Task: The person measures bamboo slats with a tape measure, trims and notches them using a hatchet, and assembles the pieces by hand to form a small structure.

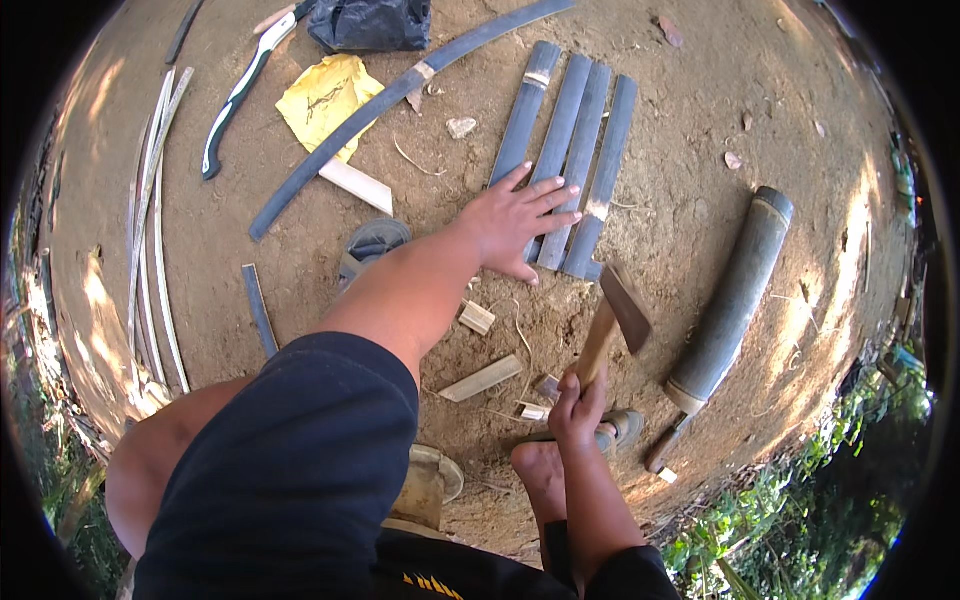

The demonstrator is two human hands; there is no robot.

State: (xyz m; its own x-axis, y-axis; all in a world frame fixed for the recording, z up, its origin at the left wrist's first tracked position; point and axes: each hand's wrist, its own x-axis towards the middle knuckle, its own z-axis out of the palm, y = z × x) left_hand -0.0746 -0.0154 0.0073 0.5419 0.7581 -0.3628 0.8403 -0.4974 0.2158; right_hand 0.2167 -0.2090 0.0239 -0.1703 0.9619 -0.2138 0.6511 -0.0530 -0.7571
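Note:
Several dark bamboo slats [573, 100] lie side by side on the soil, pointing away from me. My left hand [518, 222] reaches across with its fingers spread over the near part of these slats, palm down. My right hand [580, 405] is closed around the wooden handle of a hatchet [627, 308]. The hatchet's metal head is up, close to the near ends of the slats and right of my left hand. Below the slats lie small bamboo offcuts [481, 379].
A thick bamboo tube [733, 300] lies at right, a knife handle [662, 447] by its near end. Farther left are a long curved bamboo strip [340, 137], yellow wrapper [322, 100], black plastic bag [368, 25], white-and-black handled tool [240, 95] and thin strips [150, 210].

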